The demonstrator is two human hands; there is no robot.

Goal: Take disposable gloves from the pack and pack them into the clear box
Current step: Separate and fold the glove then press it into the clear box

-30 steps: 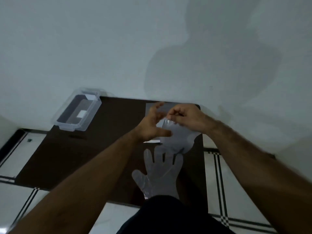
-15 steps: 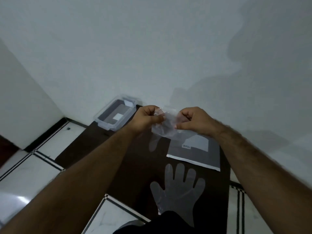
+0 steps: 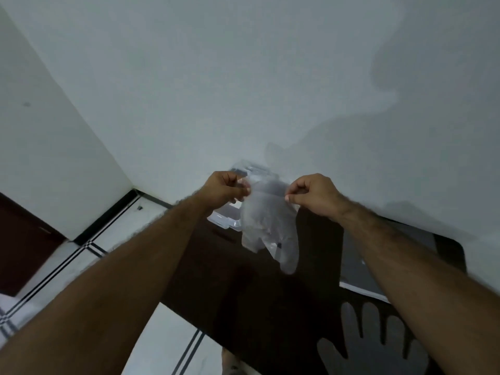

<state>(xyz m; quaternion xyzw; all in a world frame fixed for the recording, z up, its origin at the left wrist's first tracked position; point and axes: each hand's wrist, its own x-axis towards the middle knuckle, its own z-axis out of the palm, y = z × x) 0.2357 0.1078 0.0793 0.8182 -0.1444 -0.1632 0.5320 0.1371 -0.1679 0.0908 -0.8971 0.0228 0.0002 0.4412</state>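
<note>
Both hands are up now, and the glove (image 3: 267, 223) hangs stretched between them: the left hand (image 3: 224, 192) pinches one corner of its cuff, the right hand (image 3: 313, 194) pinches the other, fingers curled tight on the thin film. Half a second ago that same glove was a crumpled wad between the fists; now it is pulled open and dangling, fingers down, right in front of the clear box (image 3: 226, 219). The person has also swung left, so the box sits dead ahead rather than off to the side. By the look of it, the drop into the box is next.

The box is mostly hidden behind the glove and the left hand; whether anything lies inside cannot be told. The pack (image 3: 357, 255) is half covered by the right forearm. A second glove (image 3: 370, 345) lies flat on the dark table (image 3: 243, 293), cut off at the bottom edge.
</note>
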